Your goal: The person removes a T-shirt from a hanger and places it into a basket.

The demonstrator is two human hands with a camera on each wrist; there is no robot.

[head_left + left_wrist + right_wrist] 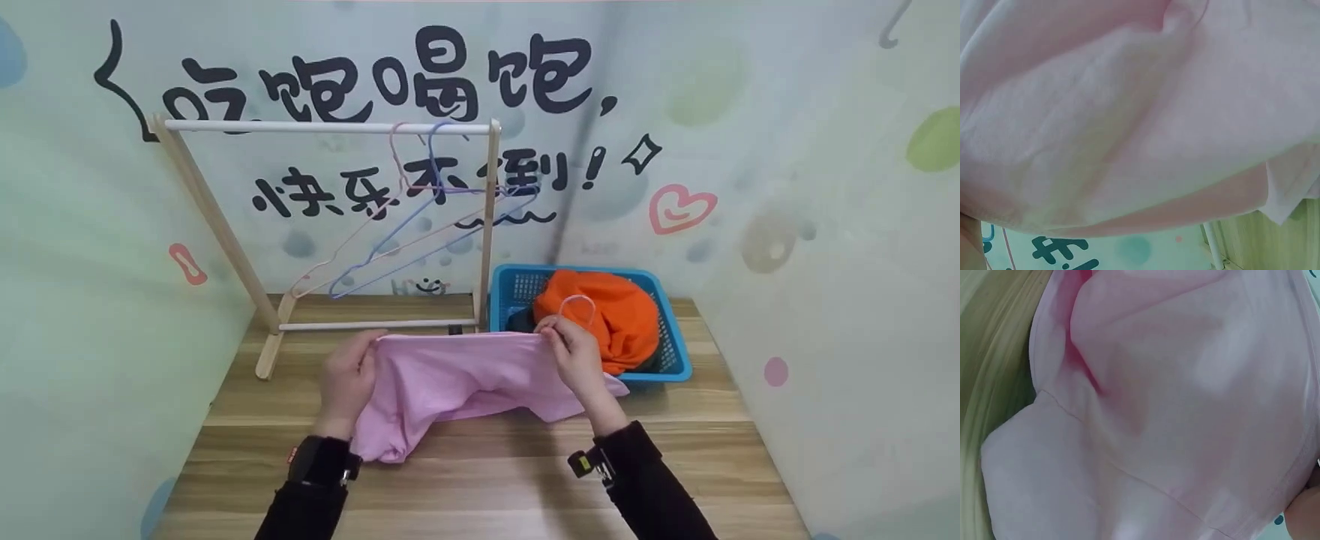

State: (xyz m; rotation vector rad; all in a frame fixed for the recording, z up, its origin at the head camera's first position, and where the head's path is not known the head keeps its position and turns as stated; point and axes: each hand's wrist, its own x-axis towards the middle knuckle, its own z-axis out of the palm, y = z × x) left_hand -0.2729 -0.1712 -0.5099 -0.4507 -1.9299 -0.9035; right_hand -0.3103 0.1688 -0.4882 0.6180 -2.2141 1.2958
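A pink garment (450,367) is stretched between my two hands above the table, its lower part hanging in folds. My left hand (347,382) grips its upper left corner. At the upper right edge my right hand (579,364) pinches the cloth, and a pale, curved hanger hook (579,298) stands up beside those fingers. The rest of that hanger is hidden. In the left wrist view, the garment (1129,124) fills most of the picture. Seams cross the garment (1196,410) in the right wrist view, with part of my right hand (1304,517) at the edge.
A wooden rack with a white rail (300,127) stands at the back left. From it hang a pink hanger (346,251) and a blue hanger (397,241). Behind my right hand a blue basket (679,367) holds orange cloth (622,307) and something dark. Walls enclose the wooden table (465,487).
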